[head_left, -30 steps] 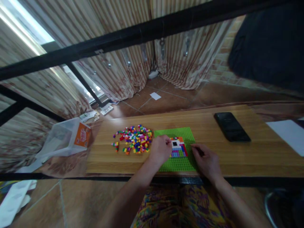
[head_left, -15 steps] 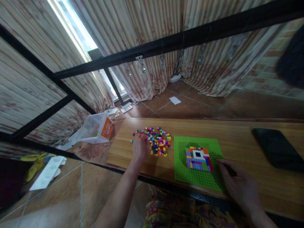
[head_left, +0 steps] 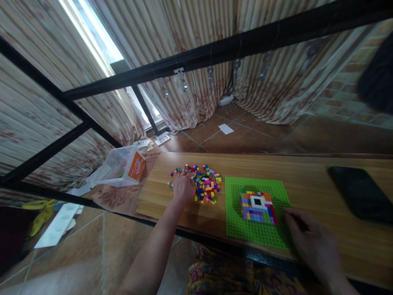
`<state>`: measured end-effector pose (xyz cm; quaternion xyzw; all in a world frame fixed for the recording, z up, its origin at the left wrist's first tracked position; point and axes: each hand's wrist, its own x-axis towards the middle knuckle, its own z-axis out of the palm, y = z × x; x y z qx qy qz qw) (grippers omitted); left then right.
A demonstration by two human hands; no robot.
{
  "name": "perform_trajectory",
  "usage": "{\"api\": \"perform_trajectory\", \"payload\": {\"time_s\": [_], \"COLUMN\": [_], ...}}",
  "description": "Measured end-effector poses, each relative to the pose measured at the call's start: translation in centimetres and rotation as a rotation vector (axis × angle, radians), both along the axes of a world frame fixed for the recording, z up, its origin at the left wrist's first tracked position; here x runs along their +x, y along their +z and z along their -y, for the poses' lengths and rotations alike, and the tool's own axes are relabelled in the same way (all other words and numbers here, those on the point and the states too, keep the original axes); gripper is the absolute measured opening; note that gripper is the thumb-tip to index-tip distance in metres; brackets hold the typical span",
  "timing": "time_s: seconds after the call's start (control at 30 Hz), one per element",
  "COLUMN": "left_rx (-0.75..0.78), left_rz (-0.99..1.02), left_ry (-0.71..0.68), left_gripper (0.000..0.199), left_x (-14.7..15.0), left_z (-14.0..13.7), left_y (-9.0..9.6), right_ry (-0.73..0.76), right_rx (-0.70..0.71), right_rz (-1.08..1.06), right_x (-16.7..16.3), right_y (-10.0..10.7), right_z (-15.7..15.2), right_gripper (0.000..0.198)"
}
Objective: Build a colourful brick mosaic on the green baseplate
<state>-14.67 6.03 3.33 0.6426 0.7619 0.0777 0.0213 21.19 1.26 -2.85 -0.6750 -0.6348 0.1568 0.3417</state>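
Over the left part of a pile of small coloured toy bricks [head_left: 209,184] is my left hand [head_left: 184,187], with its fingers stretched down among them. A white piece shows by its fingertips; whether they touch it I cannot tell. On the green baseplate [head_left: 235,223] sits a block of multicoloured bricks [head_left: 260,215], with a white-framed black square in its upper part. My right hand [head_left: 313,241] lies at the baseplate's right edge, fingers curled and thumb close to the index finger. What is between those fingers, if anything, is hidden.
The wooden table [head_left: 276,164] carries a dark phone [head_left: 357,192] at the right. Beyond its left end stands a clear plastic box [head_left: 115,168] with an orange label. A black metal rail [head_left: 199,57] crosses in front of striped curtains [head_left: 196,24]. White paper [head_left: 225,129] lies on the tiled floor.
My left hand has shifted slightly right over the bricks, and its fingers have straightened from a more bent pose. The right hand stays by the baseplate edge. The camera view has shifted slightly.
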Motion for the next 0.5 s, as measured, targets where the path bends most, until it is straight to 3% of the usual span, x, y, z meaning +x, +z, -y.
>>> {"api": "perform_trajectory", "payload": {"time_s": [0.17, 0.5], "left_rx": [-0.084, -0.124], "left_rz": [-0.094, -0.178], "left_ry": [-0.074, -0.158], "left_gripper": [0.045, 0.034], "left_x": [-0.7, -1.4], "left_z": [-0.8, -2.6], "left_y": [0.6, 1.1], "right_ry": [0.018, 0.018], "right_rx": [-0.004, -0.018], "right_rz": [0.009, -0.003], "right_x": [0.1, 0.0], "right_y": [-0.1, -0.1], "right_z": [0.1, 0.0], "right_gripper": [0.040, 0.037]}}
